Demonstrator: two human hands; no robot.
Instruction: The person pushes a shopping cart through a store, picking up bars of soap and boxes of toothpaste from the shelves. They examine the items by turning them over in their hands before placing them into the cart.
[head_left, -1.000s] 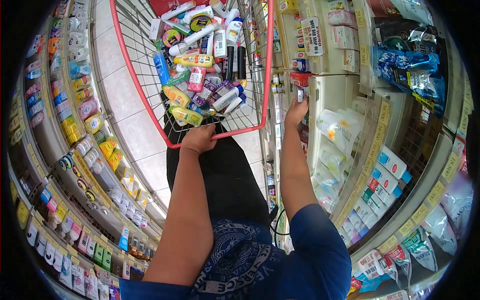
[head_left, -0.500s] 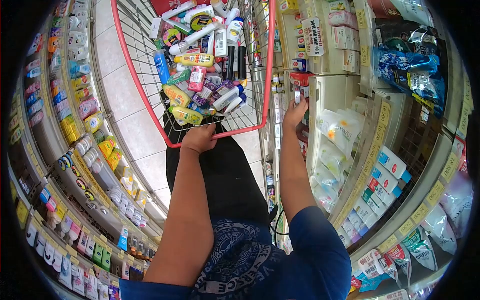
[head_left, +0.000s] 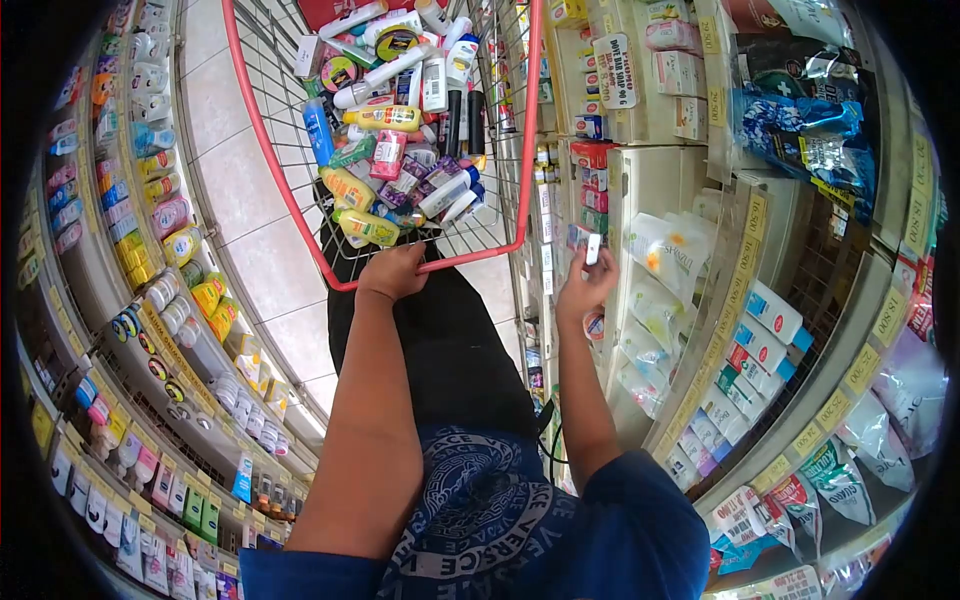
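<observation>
My left hand is closed round the red handle of a wire shopping cart. Bottles, tubes and soap packs fill the cart, among them a yellow bottle near the handle and a pink pack. At the right-hand shelf, my right hand grips a small white box between its fingers. Just above that hand are stacked small red and green boxes. Bags of white pouches lie on the shelf to its right.
Shelves with price strips run along the right, holding white bottles and blue pouches. Shelves of jars and bottles line the left. Pale floor tiles show between the cart and the left shelves.
My right hand has moved down and slightly left, away from the stacked boxes, with the small white box in it. My left hand stays on the cart handle.
</observation>
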